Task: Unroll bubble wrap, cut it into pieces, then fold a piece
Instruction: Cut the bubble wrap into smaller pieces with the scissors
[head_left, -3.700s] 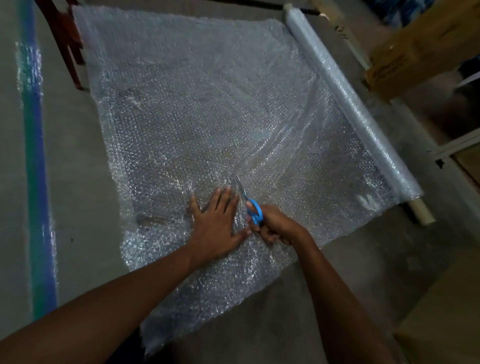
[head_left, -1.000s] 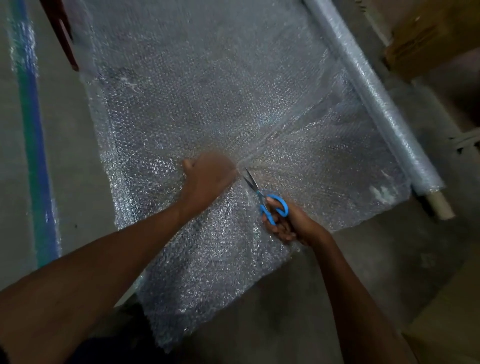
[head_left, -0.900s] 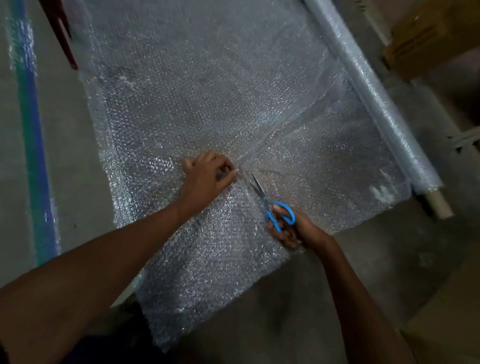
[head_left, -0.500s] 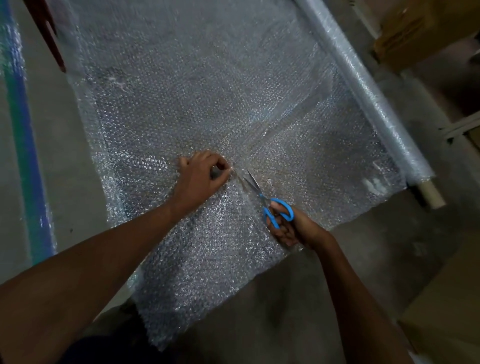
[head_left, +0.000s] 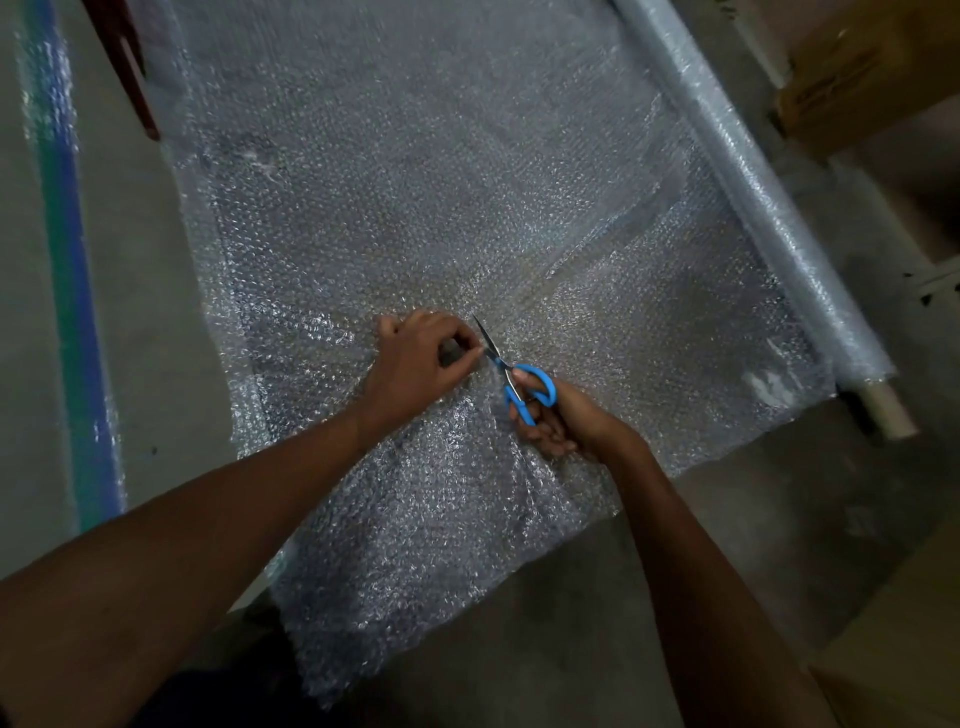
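Note:
A wide sheet of clear bubble wrap (head_left: 415, 182) lies unrolled on the concrete floor, still joined to its roll (head_left: 748, 176) along the right. A cut runs up from the near edge to the middle of the sheet. My left hand (head_left: 421, 364) pinches the wrap just left of the cut, fingers curled. My right hand (head_left: 558, 418) grips blue-handled scissors (head_left: 519, 387), whose blades point up and left into the end of the cut, right beside my left thumb.
A blue and green stripe (head_left: 72, 291) runs along the floor at the left. A red chair leg (head_left: 130, 73) stands at the sheet's far left corner. Cardboard boxes (head_left: 872, 67) sit at the top right, and another box (head_left: 904, 623) at the lower right.
My left hand went from pressing flat on the wrap to pinching it further up the sheet. The scissors have worked forward along the cut, close to my left thumb.

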